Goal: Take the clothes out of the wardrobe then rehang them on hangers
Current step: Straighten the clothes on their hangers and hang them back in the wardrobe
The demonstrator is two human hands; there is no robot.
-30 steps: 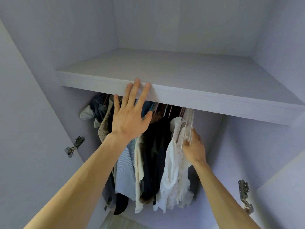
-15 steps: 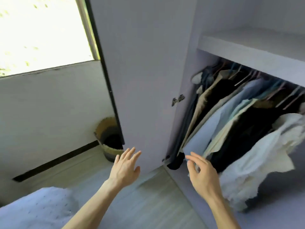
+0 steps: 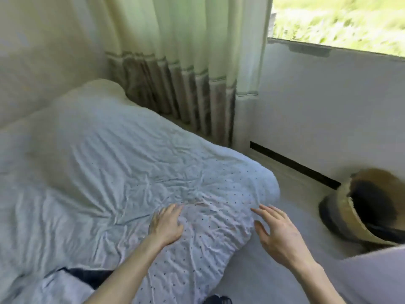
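Head view. The left hand point(image 3: 166, 224), grip spread and holding nothing, lies over the wrinkled pale-blue dotted bed cover point(image 3: 114, 163); whether they touch cannot be told. The right hand point(image 3: 278, 233), grip likewise spread, hovers beside the bed's corner. A dark-blue cloth point(image 3: 87, 277), perhaps a garment, lies beneath the left forearm. A round woven basket point(image 3: 341, 216) stands on the floor point(image 3: 295, 185).
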